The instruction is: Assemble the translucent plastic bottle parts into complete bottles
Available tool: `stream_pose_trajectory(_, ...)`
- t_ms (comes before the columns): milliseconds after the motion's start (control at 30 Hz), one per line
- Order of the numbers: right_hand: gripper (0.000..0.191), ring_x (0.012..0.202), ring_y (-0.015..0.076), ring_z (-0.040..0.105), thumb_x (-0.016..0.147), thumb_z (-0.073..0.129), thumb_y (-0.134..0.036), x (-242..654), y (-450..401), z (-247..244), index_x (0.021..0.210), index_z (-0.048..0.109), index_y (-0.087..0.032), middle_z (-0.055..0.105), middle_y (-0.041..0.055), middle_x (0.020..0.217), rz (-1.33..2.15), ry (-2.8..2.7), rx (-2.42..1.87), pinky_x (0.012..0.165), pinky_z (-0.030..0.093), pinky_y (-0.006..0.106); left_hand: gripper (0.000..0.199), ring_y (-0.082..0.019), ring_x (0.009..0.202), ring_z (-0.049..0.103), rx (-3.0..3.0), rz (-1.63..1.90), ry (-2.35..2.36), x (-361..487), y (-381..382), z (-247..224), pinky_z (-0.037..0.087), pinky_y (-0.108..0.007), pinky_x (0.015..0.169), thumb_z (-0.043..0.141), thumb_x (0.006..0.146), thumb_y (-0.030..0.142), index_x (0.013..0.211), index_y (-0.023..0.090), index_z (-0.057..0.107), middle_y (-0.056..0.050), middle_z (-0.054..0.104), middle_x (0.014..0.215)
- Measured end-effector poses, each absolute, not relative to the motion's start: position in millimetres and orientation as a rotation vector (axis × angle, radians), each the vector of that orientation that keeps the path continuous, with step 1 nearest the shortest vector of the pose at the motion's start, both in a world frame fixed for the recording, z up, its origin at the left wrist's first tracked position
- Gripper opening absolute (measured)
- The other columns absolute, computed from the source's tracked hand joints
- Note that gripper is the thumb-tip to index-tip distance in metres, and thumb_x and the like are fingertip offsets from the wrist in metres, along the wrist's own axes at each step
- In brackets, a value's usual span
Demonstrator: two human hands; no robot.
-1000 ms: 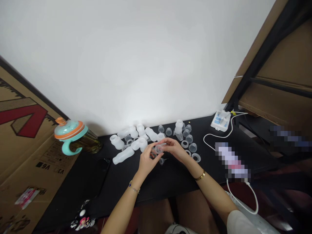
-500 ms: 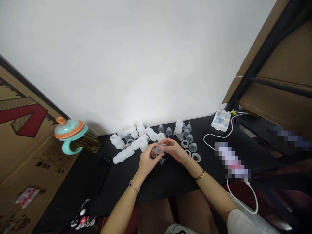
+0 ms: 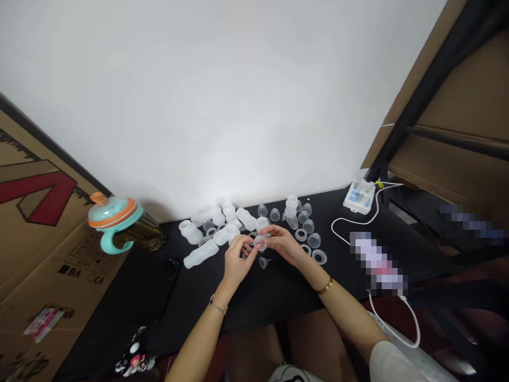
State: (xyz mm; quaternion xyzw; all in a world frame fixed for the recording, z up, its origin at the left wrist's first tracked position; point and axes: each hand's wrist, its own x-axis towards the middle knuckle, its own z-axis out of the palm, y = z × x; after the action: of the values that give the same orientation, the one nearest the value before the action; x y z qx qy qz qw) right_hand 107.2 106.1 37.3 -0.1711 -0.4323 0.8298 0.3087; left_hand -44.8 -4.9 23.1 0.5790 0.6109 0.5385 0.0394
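Between my two hands is a small clear silicone piece [image 3: 260, 242], pinched from both sides. My left hand [image 3: 240, 258] has its thumb and fingers closed on its left edge, and my right hand [image 3: 283, 244] grips its right side. A clear nipple-shaped part [image 3: 264, 262] lies on the black table just below the fingers. White bottles [image 3: 202, 253] are bunched to the left and behind my hands. To the right are several clear domed nipples [image 3: 314, 240] and clear rings [image 3: 319, 257]. One white bottle [image 3: 291, 206] stands upright behind them.
A jug with a teal and orange lid [image 3: 115, 212] stands on the left by a cardboard box [image 3: 35, 249]. A white power strip [image 3: 359, 196], a cable and a blurred-out object lie on the right of the black table [image 3: 278, 297]. A white wall rises behind.
My left hand has shifted slightly left and down, its fingers more curled. The clear piece has turned between the fingers, and the nipple-shaped part below them shows more fully.
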Motion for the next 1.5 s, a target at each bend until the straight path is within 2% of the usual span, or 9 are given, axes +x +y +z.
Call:
stream_pose_trajectory(300, 0.033, 0.09, 0.0184, 0.07, 0.059, 0.09, -0.016, 108.8, 104.3, 42.3, 0.088, 0.074, -0.019, 0.073, 0.0038, 0.106, 2.157, -1.222, -0.464, 0.085, 0.054, 0.031, 0.016, -0.013, 0.069, 0.062, 1.763, 1.627, 1.845, -43.8, -5.2, 27.2, 0.051, -0.023, 0.058, 0.064, 0.094, 0.036, 0.093, 0.02, 0.066, -0.003, 0.065, 0.088)
stream_pose_trajectory(533, 0.042, 0.086, 0.0169, 0.068, 0.058, 0.091, -0.018, 107.8, 106.2, 40.1, 0.097, 0.075, -0.021, 0.074, 0.0021, 0.097, 2.123, -1.391, -0.429, 0.079, 0.053, 0.029, 0.019, -0.014, 0.071, 0.063, 1.729, 1.604, 1.861, -46.2, -4.8, 25.3, 0.051, -0.023, 0.058, 0.064, 0.094, 0.039, 0.092, 0.02, 0.067, -0.003, 0.065, 0.088)
stream_pose_trajectory(733, 0.043, 0.072, 0.0133, 0.063, 0.063, 0.09, -0.026, 109.1, 106.3, 42.1, 0.102, 0.074, -0.019, 0.071, -0.0008, 0.082, 2.046, -1.529, -0.495, 0.074, 0.05, 0.027, 0.021, -0.014, 0.073, 0.064, 1.711, 1.603, 1.861, -46.5, -4.7, 26.7, 0.051, -0.024, 0.06, 0.064, 0.094, 0.04, 0.09, 0.02, 0.066, -0.003, 0.067, 0.088)
stream_pose_trajectory(1000, 0.057, 0.074, 0.011, 0.06, 0.063, 0.092, -0.03, 105.9, 106.0, 37.4, 0.115, 0.072, -0.019, 0.07, 0.0009, 0.096, 2.022, -1.635, -0.474, 0.072, 0.048, 0.025, 0.02, -0.013, 0.07, 0.062, 1.56, 1.636, 1.829, -48.4, -4.9, 24.8, 0.049, -0.022, 0.06, 0.066, 0.092, 0.039, 0.09, 0.019, 0.067, -0.002, 0.067, 0.087)
stream_pose_trajectory(1233, 0.058, 0.068, 0.0105, 0.058, 0.063, 0.091, -0.031, 105.6, 106.4, 37.5, 0.115, 0.071, -0.018, 0.067, -0.0006, 0.087, 2.071, -1.619, -0.5, 0.068, 0.05, 0.026, 0.024, -0.011, 0.06, 0.057, 1.428, 1.625, 1.789, -48.7, -4.6, 20.2, 0.047, -0.021, 0.056, 0.068, 0.09, 0.041, 0.094, 0.018, 0.068, 0.0, 0.066, 0.075)
stream_pose_trajectory(1500, 0.058, 0.073, 0.0127, 0.063, 0.058, 0.094, -0.032, 106.0, 104.5, 41.8, 0.111, 0.073, -0.019, 0.068, 0.0008, 0.093, 2.081, -1.575, -0.564, 0.072, 0.052, 0.028, 0.025, -0.011, 0.059, 0.057, 1.408, 1.609, 1.783, -47.0, -5.1, 21.2, 0.046, -0.02, 0.057, 0.068, 0.09, 0.042, 0.093, 0.018, 0.068, 0.0, 0.066, 0.074)
